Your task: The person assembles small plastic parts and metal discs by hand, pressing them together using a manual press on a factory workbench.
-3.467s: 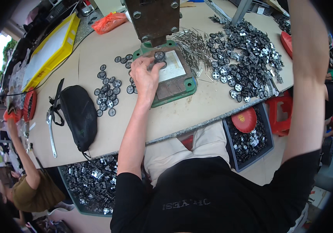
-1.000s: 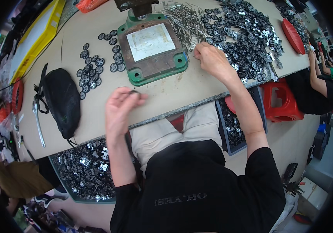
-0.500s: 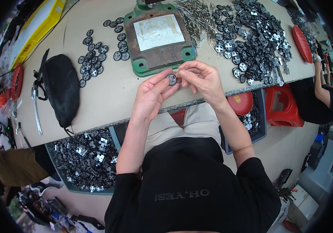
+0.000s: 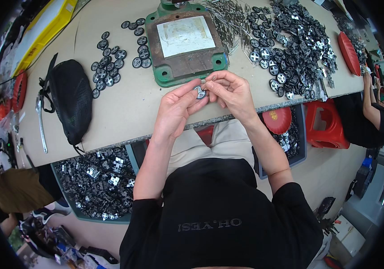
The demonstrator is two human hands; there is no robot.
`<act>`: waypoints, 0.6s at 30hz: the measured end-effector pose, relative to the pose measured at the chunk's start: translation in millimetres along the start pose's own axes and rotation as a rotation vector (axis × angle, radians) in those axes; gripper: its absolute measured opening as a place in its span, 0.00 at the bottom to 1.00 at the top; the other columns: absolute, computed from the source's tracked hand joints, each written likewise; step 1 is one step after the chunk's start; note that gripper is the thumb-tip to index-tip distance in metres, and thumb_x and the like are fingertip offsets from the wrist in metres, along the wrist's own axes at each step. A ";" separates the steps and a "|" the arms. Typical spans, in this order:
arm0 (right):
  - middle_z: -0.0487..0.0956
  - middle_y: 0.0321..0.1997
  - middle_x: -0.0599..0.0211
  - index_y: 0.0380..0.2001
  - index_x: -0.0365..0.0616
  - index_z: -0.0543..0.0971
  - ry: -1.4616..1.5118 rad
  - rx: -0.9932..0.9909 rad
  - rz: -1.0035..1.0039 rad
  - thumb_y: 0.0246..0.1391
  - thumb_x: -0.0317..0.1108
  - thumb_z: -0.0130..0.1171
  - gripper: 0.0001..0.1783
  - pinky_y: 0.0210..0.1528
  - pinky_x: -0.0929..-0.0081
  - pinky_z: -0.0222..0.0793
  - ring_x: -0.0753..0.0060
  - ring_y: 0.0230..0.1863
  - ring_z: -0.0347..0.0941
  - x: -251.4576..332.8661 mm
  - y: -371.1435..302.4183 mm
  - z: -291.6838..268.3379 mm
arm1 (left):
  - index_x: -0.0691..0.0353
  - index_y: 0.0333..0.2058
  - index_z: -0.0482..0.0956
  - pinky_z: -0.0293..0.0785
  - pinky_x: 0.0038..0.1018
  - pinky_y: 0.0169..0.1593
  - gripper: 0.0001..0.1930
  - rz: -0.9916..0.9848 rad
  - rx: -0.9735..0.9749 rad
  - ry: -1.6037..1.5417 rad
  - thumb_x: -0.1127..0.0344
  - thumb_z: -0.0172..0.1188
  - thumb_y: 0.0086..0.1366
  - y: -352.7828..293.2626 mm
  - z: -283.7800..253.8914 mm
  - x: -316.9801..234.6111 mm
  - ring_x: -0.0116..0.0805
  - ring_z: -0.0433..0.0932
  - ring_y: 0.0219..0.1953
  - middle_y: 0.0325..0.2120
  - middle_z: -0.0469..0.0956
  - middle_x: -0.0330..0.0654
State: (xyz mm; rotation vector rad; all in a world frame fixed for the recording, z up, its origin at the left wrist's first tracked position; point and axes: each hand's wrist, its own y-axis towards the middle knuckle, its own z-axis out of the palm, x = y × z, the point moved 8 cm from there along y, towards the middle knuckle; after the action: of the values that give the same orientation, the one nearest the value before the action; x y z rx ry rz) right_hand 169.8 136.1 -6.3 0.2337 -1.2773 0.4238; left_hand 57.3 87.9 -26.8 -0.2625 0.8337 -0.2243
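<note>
Beige tabletop with a speckled stone edge point(image 4: 124, 116) spanned the view. Green-rimmed brown metal press base point(image 4: 178, 67) sat on it, just beyond both hands. Black mesh pouch point(image 4: 72, 98) lay well to the left. Left hand point(image 4: 174, 110) pinched a small round black wheel with silver spokes point(image 4: 200, 93) between thumb and fingers. Right hand point(image 4: 234, 96) had thumb and forefinger pressed together near the wheel's upper edge; anything between them was too small to tell. Wheel was between the hands.

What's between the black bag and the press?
Little wheels, in loose clusters on the table, lie between the bag and press. The head view shows them.
</note>
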 end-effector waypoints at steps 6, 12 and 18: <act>0.79 0.30 0.68 0.35 0.37 0.75 -0.110 -0.009 -0.105 0.53 0.27 0.56 0.07 0.19 0.90 0.61 0.86 0.25 0.72 2.3 -3.2 4.1 | 0.75 0.52 0.62 0.73 0.28 0.52 0.18 0.000 0.014 0.010 0.76 0.46 0.64 0.1 -3.8 3.1 0.35 0.76 0.43 0.41 0.74 0.51; 0.79 0.29 0.65 0.33 0.37 0.77 -0.597 -0.073 -0.476 0.47 0.22 0.58 0.08 0.22 0.84 0.67 0.80 0.23 0.74 26.8 -16.4 14.9 | 0.72 0.52 0.64 0.73 0.29 0.51 0.18 -0.004 0.028 -0.003 0.74 0.47 0.64 2.3 -6.5 3.0 0.35 0.76 0.44 0.42 0.74 0.49; 0.79 0.28 0.65 0.32 0.37 0.77 -0.665 -0.164 -0.601 0.46 0.21 0.58 0.07 0.22 0.85 0.67 0.82 0.22 0.73 33.0 -25.7 10.2 | 0.73 0.53 0.62 0.73 0.29 0.52 0.19 -0.003 0.071 -0.015 0.75 0.48 0.64 1.8 1.7 4.0 0.34 0.75 0.45 0.43 0.73 0.48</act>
State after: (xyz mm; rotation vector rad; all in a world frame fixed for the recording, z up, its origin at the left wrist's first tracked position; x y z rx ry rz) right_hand 179.5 114.7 29.7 0.6328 -1.7895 -0.3068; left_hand 61.3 88.6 -29.1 -0.1986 0.8094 -0.2537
